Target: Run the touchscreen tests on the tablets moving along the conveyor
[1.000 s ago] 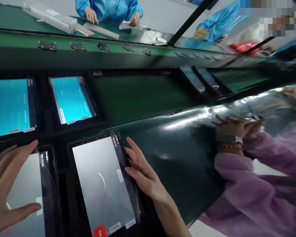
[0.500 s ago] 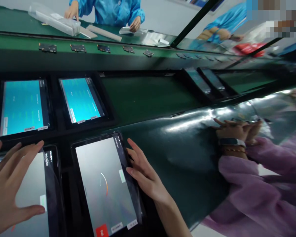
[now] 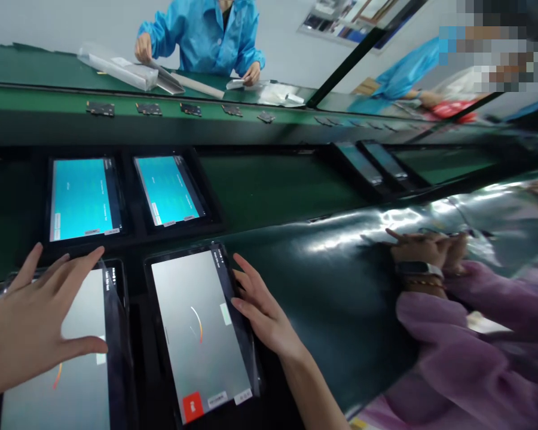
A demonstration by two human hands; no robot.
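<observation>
Two tablets with pale grey screens lie side by side in front of me. Over the near-left tablet (image 3: 49, 400) my left hand (image 3: 49, 316) is spread, fingers apart and thumb stretched out. I cannot tell whether it touches the glass. My right hand (image 3: 269, 316) lies along the right edge of the other tablet (image 3: 192, 358), fingers apart and thumb by the edge, not wrapped around it. Both screens show a curved orange line; a red button is visible on the right one. Clear film lifts at their edges.
Behind them, two tablets with blue screens (image 3: 80, 197) (image 3: 165, 185) lie in dark holders on the green line. Small circuit boards (image 3: 149, 109) line a ledge. Darker tablets (image 3: 358, 162) lie farther right. A co-worker's sleeves (image 3: 452, 346) and hands are at the right; another person in blue works opposite.
My view has tilted up and shifted left, so everything sits a little lower and farther right. My hands keep nearly the same pose. The person opposite has raised a flat grey piece.
</observation>
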